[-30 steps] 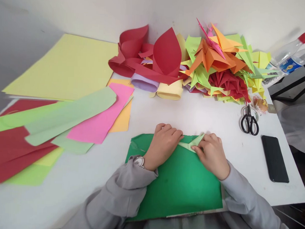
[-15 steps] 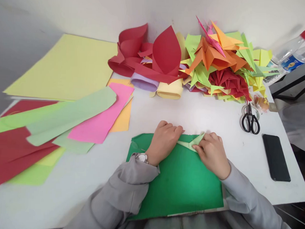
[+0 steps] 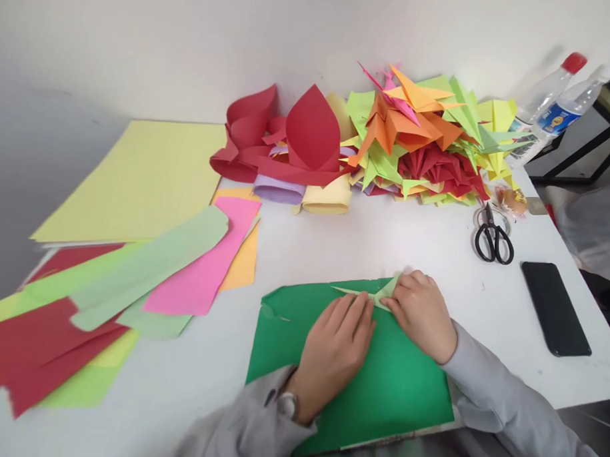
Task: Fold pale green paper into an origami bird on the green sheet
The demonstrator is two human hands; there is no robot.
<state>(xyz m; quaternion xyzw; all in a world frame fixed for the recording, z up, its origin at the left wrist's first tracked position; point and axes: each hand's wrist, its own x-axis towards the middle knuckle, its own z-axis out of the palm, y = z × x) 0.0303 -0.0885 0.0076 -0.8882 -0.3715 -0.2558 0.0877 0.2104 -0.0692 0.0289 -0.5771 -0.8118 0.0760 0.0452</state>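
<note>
A small pale green folded paper [image 3: 385, 291] lies near the far edge of a dark green sheet [image 3: 400, 378]. One narrow pointed end of it sticks out to the left. My right hand [image 3: 422, 314] pinches its right part between thumb and fingers. My left hand [image 3: 339, 346], with a watch at the wrist, has its fingertips on the middle of the folded paper, fingers stretched out side by side. The left thumb is hidden, and the fingers cover part of the folds.
Coloured sheets [image 3: 193, 278] and a yellow stack [image 3: 137, 176] lie left. Red paper shapes [image 3: 313, 132] and a heap of folded papers [image 3: 403, 128] stand along the wall. Scissors [image 3: 493, 242], a black phone [image 3: 555, 309] and plastic bottles [image 3: 562, 117] are at the right.
My left hand has come down toward me, from above the paper's left end to its near side, with fingers straighter. The left point now shows. My right hand keeps its hold. The view has shifted.
</note>
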